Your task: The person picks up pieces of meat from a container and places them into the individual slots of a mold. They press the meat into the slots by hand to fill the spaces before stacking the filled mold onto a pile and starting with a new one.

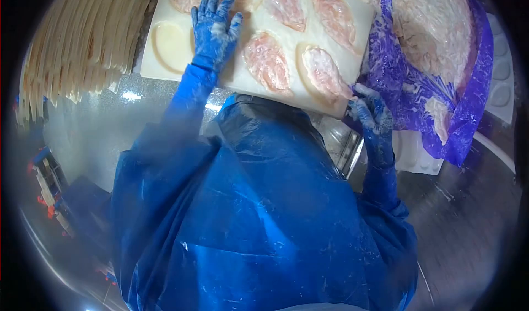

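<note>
A white moulded tray (pixel 234 71) with oval hollows lies in front of me, and raw chicken fillets fill several of them. My left hand (pixel 216 35), in a smeared blue glove, lies open on the tray with fingers spread, just beside a fillet at the far edge. To its left is a bare oval hollow (pixel 172 47). At the tray's near right corner my right hand (pixel 373 111) has its fingers closed at the tip of a chicken fillet (pixel 324 74), which lies partly out of line with its hollow. Another fillet (pixel 267 63) sits between the hands.
A tall row of stacked cream trays (pixel 82 41) stands at the left. On the right, purple plastic sheeting (pixel 405 90) surrounds a heap of raw chicken (pixel 435 24), with a loose scrap (pixel 438 118) on it. More white moulded trays (pixel 500 68) lie beyond, on a metal surface (pixel 468 201).
</note>
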Demonstrator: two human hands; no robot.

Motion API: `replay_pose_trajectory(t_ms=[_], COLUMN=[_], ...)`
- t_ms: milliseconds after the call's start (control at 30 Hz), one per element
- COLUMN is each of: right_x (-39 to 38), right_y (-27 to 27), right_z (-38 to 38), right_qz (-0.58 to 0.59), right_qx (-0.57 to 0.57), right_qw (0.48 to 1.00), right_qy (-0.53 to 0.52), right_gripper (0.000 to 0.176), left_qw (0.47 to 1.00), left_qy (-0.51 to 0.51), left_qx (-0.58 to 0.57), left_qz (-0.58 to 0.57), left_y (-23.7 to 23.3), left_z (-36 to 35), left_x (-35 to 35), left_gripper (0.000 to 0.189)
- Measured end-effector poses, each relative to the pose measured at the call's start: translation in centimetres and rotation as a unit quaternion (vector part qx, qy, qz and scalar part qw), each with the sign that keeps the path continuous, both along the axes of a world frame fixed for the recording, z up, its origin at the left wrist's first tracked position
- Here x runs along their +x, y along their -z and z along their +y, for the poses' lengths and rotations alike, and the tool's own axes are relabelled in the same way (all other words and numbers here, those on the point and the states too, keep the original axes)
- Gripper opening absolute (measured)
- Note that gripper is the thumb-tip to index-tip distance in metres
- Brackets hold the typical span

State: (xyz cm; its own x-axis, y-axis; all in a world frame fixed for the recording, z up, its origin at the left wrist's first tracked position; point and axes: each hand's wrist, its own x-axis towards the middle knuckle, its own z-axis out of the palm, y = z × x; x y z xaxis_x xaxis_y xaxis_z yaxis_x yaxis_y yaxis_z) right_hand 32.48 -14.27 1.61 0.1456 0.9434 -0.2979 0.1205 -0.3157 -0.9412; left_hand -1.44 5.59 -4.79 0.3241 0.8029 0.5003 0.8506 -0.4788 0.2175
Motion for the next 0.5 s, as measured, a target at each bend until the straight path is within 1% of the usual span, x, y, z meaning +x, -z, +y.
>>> replay_pose_trajectory(t_ms=[33, 67, 100, 133, 167, 200, 233, 267, 300, 333, 367, 400, 433, 467, 500], right_x=[-0.6, -1.4, -2.6, -4.2, -5.2, -5.5, -5.0, -4.4, -4.2, -3.3, -3.4, -3.6, -3.7, -4.2, -4.2], right_y=[-0.3, -0.6, -1.1, -1.6, -1.6, -0.6, 1.0, 3.2, 3.5, 2.9, 2.4, 2.0, 1.6, 1.2, 1.5], right_z=[0.2, 0.4, 1.1, 2.6, 4.0, 4.7, 3.8, 2.6, 2.6, 1.8, 1.3, 1.0, 1.0, 1.1, 0.5], right_qz=[-0.051, -0.102, -0.1, -0.22, -0.335, -0.354, -0.353, -0.45, -0.541, -0.441, -0.439, -0.424, -0.407, -0.402, -0.401], right_qx=[0.037, 0.072, 0.068, 0.15, 0.229, 0.191, 0.191, 0.241, 0.289, 0.224, 0.221, 0.217, 0.213, 0.193, 0.192], right_qw=[0.998, 0.992, 0.992, 0.964, 0.911, 0.906, 0.907, 0.847, 0.772, 0.846, 0.847, 0.866, 0.882, 0.89, 0.891], right_qy=[0.007, 0.017, 0.023, -0.023, -0.069, -0.13, -0.127, -0.148, -0.167, -0.201, -0.202, -0.154, -0.108, -0.095, -0.097], right_gripper=[0.025, 0.027, 0.027, 0.026, 0.025, 0.02, 0.02, 0.019, 0.019, 0.019, 0.019, 0.02, 0.021, 0.031, 0.031], left_qw=[0.997, 0.989, 0.978, 0.952, 0.913, 0.865, 0.937, 0.934, 0.931, 0.932, 0.932, 0.932, 0.933, 0.923, 0.91], left_qy=[0.027, 0.091, 0.136, 0.205, 0.265, 0.308, 0.327, 0.325, 0.32, 0.319, 0.311, 0.3, 0.296, 0.334, 0.372], left_qx=[0.007, 0.007, -0.059, -0.136, -0.22, -0.305, -0.124, -0.15, -0.173, -0.174, -0.182, -0.188, -0.19, -0.187, -0.184], left_qz=[-0.067, -0.114, -0.148, -0.183, -0.221, -0.253, -0.011, 0.002, 0.014, 0.013, 0.047, 0.08, 0.077, 0.032, -0.012], left_y=[-1.0, -1.8, -4.1, -3.2, -2.3, -1.4, -1.8, -1.9, -2.2, -2.3, -3.2, -3.6, -3.5, -3.4, -3.3], left_z=[-0.9, -1.9, -4.2, -5.5, -6.9, -8.3, -8.8, -8.9, -8.6, -8.5, -8.4, -8.3, -8.6, -9.0, -9.3], left_x=[0.8, 2.0, 4.1, 5.3, 6.5, 7.7, 8.8, 8.4, 8.0, 7.8, 7.7, 7.7, 8.3, 9.5, 10.0], left_gripper=[0.046, 0.037, 0.03, 0.031, 0.032, 0.034, 0.04, 0.044, 0.049, 0.049, 0.053, 0.057, 0.057, 0.06, 0.063])
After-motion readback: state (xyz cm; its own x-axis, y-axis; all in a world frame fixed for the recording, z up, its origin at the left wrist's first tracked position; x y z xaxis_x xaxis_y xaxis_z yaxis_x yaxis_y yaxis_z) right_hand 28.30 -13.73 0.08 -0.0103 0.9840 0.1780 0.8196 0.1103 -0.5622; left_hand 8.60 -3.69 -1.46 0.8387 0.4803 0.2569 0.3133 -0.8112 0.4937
